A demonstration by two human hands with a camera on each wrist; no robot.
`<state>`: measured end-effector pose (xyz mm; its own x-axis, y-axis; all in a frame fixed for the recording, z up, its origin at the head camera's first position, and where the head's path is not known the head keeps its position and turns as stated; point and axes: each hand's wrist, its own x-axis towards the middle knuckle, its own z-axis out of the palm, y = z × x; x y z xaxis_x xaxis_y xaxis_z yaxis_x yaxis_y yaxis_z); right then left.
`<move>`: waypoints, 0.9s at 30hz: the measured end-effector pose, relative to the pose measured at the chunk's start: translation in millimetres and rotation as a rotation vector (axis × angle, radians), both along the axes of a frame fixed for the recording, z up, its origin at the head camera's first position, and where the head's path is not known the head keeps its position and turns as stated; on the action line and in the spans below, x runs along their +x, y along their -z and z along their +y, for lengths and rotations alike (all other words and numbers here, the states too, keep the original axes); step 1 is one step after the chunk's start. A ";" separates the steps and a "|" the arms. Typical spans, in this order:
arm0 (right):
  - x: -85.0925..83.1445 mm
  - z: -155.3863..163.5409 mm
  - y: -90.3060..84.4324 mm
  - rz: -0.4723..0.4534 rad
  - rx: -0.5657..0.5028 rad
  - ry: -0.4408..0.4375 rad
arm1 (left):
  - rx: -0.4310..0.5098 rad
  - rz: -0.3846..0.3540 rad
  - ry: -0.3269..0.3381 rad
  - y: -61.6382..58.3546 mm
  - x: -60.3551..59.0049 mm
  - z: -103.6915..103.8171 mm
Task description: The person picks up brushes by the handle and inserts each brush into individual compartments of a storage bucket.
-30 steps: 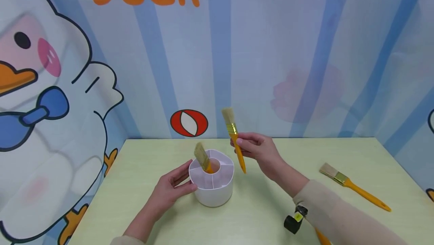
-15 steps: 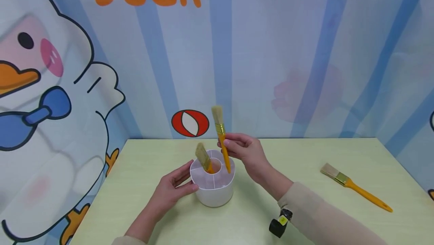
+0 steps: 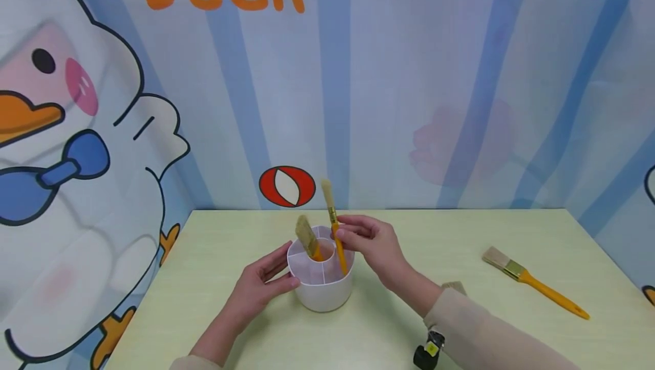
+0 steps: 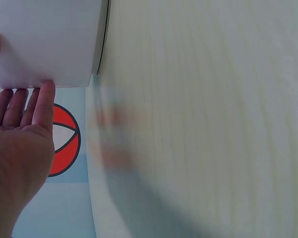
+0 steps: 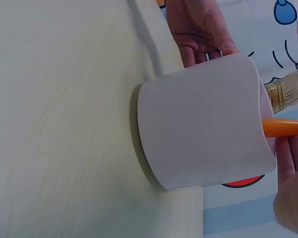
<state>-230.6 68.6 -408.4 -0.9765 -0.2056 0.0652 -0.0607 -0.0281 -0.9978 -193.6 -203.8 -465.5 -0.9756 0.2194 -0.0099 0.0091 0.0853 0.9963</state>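
Note:
A white divided pen holder (image 3: 323,297) stands upright on the table. My left hand (image 3: 260,278) cups its left side, with the thumb near the front rim and the fingers against the wall behind. In the left wrist view, the fingertips of the left hand (image 4: 27,134) touch that wall. My right hand (image 3: 376,245) pinches a paintbrush (image 3: 341,257) by its orange handle, bristles up, and the handle's lower end is inside the right compartment. Another paintbrush (image 3: 307,238) leans left in the round centre compartment. The right wrist view shows the held handle (image 5: 283,128) crossing the rim.
One more paintbrush (image 3: 537,283) lies on the table (image 3: 419,233) at the right. Bristles of a further brush (image 3: 454,286) show beside the right sleeve, which hides the rest of it. A printed duck backdrop (image 3: 389,103) rises behind the table's back edge.
My right hand has brought the paintbrush left over the pen holder, then lowered it, turning it edge-on, so the handle end enters a compartment. The left hand keeps its place.

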 end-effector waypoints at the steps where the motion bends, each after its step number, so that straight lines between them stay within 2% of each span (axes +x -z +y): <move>1: 0.9 0.9 0.4 0.006 0.005 0.002 | -0.002 0.000 -0.003 -0.1 0.2 0.7; 13: 11.3 4.9 6.5 0.090 0.112 -0.015 | -0.017 0.005 -0.028 -1.1 2.9 3.1; 23: 20.7 2.7 8.2 0.233 0.244 -0.024 | -0.019 -0.001 -0.038 -0.9 4.1 4.5; 27: 22.2 3.1 10.6 0.281 0.256 -0.016 | -0.020 0.001 -0.036 -0.7 4.4 6.0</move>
